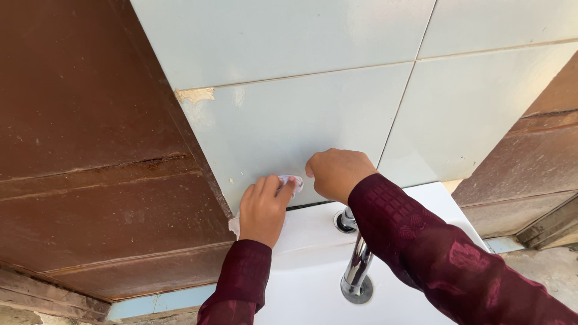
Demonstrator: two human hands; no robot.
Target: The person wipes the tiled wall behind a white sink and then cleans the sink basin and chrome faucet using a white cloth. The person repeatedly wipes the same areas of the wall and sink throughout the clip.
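Pale blue tiled wall (289, 54) fills the view, brown panel (90, 150) on its left; white basin (313, 241) sits below with chrome tap (356, 268) near the right sleeve; left hand (263, 210) presses a small white oval fitting (291, 180) flat against the tile just above the basin edge, fingers extended on it; right hand (338, 173) is curled into a loose fist just beside it, contents hidden; step looks like seating or fixing the fitting; next move likely calls for steady pressure and square alignment.
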